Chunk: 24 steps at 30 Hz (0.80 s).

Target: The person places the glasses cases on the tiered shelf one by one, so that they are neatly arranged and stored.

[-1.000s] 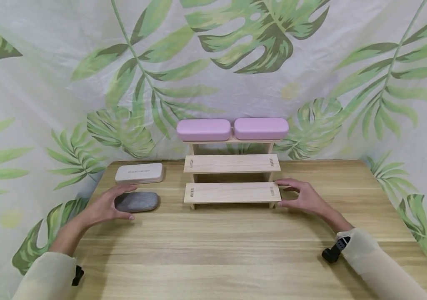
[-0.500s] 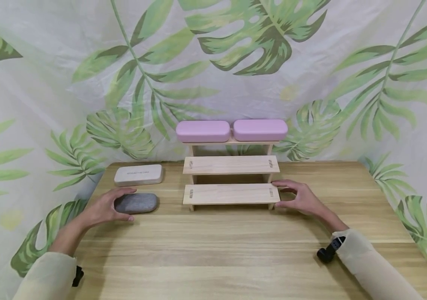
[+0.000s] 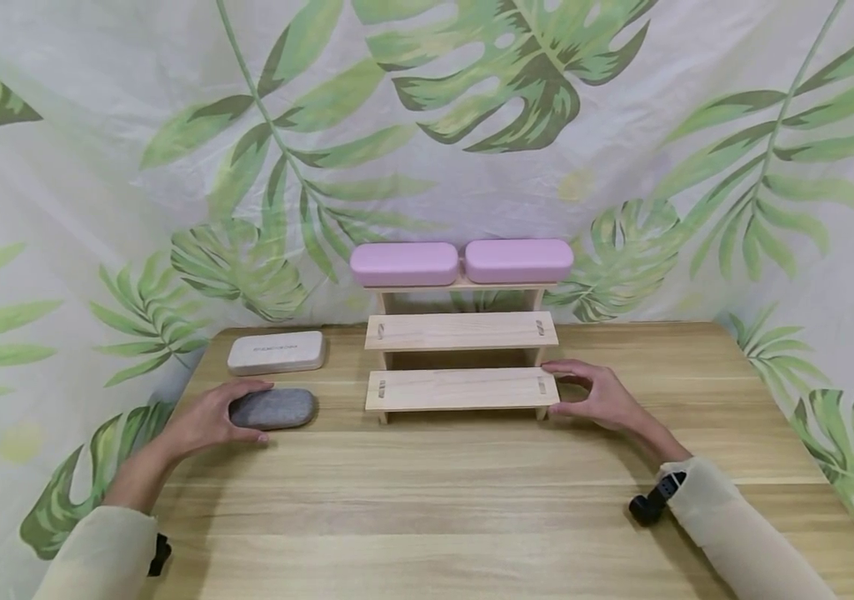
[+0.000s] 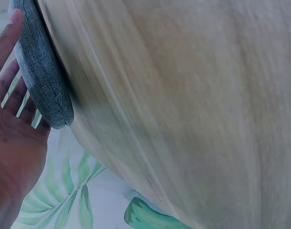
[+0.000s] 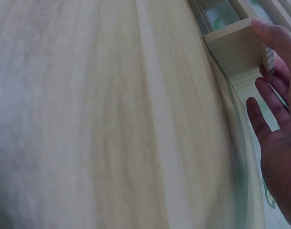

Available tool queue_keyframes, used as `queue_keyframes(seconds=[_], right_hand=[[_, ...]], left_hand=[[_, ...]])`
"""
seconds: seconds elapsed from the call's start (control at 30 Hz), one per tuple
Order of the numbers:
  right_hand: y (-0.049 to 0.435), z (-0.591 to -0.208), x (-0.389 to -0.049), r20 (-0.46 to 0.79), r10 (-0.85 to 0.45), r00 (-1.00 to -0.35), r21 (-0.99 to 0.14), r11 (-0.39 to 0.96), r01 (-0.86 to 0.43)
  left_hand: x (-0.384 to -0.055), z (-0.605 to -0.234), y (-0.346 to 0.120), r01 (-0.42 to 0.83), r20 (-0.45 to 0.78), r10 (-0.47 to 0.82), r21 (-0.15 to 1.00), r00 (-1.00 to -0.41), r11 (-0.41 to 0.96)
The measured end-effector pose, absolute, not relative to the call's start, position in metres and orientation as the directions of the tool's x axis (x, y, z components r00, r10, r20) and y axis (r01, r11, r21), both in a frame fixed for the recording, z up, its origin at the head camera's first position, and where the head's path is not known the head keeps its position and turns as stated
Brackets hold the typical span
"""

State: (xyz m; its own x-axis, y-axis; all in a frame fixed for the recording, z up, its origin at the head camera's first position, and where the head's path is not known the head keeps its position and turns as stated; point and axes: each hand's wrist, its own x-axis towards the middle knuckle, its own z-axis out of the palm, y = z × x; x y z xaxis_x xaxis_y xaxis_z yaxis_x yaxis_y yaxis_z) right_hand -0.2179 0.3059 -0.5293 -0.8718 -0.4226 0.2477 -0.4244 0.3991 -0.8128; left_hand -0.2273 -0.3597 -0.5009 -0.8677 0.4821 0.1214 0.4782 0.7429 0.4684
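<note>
In the head view, a grey fabric-covered glasses case [image 3: 273, 409] lies on the left of the table. My left hand [image 3: 205, 421] curves round its left end, thumb on the near side and fingers on the far side. The thumb overlaps the case's edge in the left wrist view. A three-tier wooden display stand [image 3: 462, 390] stands at the centre back. My right hand [image 3: 605, 398] holds the right end of its lowest shelf, thumb at the front corner and index finger at the back corner. The other fingers extend beside the board in the right wrist view.
Two pink oblong cases, the left one [image 3: 405, 264] and the right one [image 3: 519, 261], sit side by side on the top tier. A white case [image 3: 277, 352] with lettering lies behind the grey one. A leaf-patterned cloth [image 3: 486, 183] hangs behind the wooden table [image 3: 427, 500].
My left thumb and fingers have drawn slightly nearer to the grey glasses case. My right hand has shifted a little left against the stand. The stand and cases keep their places.
</note>
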Motion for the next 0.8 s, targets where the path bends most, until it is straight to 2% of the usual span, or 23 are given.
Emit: queue_keyframes(seconds=[0.3, 0.8], right_hand=[[0.3059, -0.5322, -0.218, 0.239, -0.405, -0.883, -0.835, 0.379, -0.399], [0.3062, -0.5304, -0.2191, 0.234, -0.393, -0.889, -0.841, 0.377, -0.388]], left_hand=[[-0.2248, -0.4987, -0.3583, 0.44, 0.084, 0.455, 0.459, -0.887, 0.772], [-0.2304, -0.5007, -0.3595, 0.466, 0.094, 0.479, 0.454, -0.873, 0.759]])
